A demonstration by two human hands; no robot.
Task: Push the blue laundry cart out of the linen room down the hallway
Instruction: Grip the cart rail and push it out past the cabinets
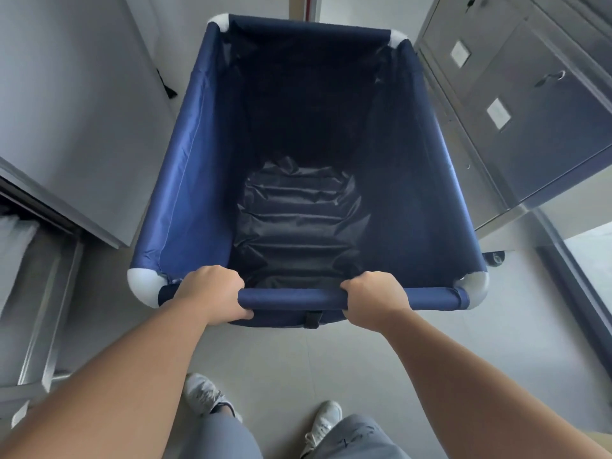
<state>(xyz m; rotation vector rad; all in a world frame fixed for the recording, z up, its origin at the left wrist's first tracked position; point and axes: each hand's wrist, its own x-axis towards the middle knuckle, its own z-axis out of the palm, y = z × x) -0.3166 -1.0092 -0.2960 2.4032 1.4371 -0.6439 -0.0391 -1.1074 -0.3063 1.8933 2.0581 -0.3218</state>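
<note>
The blue laundry cart (195, 180) fills the middle of the head view, a deep fabric bin on a frame with white corner caps. Its inside is dark and holds nothing but a creased liner. Both my hands grip the near top bar, which is wrapped in blue fabric. My left hand (212, 294) holds the bar left of centre, fingers curled over it. My right hand (374, 299) holds it right of centre the same way. One cart wheel (495, 258) shows at the right near corner.
A grey cabinet side (66, 111) stands close on the left, with a metal rack (43, 309) below it. Steel cabinets with drawers (530, 111) stand close on the right. Grey floor (298, 366) lies under me; a doorway edge (304, 6) shows beyond the cart.
</note>
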